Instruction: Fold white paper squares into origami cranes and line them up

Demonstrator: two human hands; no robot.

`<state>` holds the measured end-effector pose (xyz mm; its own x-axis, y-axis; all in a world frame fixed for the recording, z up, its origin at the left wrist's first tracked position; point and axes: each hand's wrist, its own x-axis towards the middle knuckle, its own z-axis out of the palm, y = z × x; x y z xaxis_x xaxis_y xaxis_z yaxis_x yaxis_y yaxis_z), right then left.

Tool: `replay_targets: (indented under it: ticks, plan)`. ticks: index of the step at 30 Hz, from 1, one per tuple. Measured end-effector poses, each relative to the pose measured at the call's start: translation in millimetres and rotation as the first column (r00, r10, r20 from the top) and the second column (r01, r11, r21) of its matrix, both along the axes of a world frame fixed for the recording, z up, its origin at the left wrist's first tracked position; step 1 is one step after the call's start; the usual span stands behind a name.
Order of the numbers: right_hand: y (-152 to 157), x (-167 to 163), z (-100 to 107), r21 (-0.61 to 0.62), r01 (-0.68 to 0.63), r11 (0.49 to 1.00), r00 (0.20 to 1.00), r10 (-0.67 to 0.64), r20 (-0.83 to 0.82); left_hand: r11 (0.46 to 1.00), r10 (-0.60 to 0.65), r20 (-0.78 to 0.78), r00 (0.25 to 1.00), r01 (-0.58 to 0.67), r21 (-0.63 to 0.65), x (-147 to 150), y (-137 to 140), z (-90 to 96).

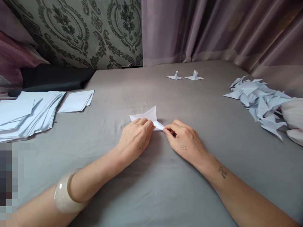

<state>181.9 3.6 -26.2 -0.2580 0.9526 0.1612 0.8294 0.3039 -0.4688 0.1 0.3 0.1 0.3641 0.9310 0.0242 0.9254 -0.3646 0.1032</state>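
A partly folded sheet of white paper (149, 114) lies in the middle of the grey cloth, with one flap standing up and a narrow point reaching to the right. My left hand (138, 134) is closed over its near side, fingers pressing the paper down and hiding part of it. The thumb and index finger of my right hand (183, 137) pinch the tip of the narrow point. Creases under the left fingers cannot be seen.
Folded white paper pieces (262, 99) form a heap at the right, beside a pale cloth bundle (294, 115). Two small folded paper figures (194, 76) stand at the back. Stacked white sheets (44, 110) and a smaller paper stack (77, 101) lie left, near a black cloth (56, 77).
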Motion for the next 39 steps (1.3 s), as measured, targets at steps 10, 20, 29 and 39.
replay_targets:
  ticks: [10,20,29,39]
  plan:
    - [3.4,-9.4,2.6,-0.044,0.111,0.993,0.994,-0.111,0.001,0.999,-0.009,-0.053,0.999,0.011,0.039,1.7,4.9,-4.6]
    - [6.0,-11.2,8.1,-0.122,0.119,0.985,0.993,-0.121,-0.006,0.995,-0.055,-0.118,0.991,0.065,0.082,2.4,8.9,-3.1]
    - [15.1,-1.6,11.1,-0.248,0.153,0.957,0.980,-0.179,-0.086,0.993,-0.077,-0.119,0.990,0.087,0.082,1.0,10.4,-5.7]
    - [20.4,12.3,5.4,-0.332,0.186,0.925,0.931,-0.274,-0.242,0.992,-0.080,-0.112,0.991,0.090,0.085,0.9,9.8,-5.6]
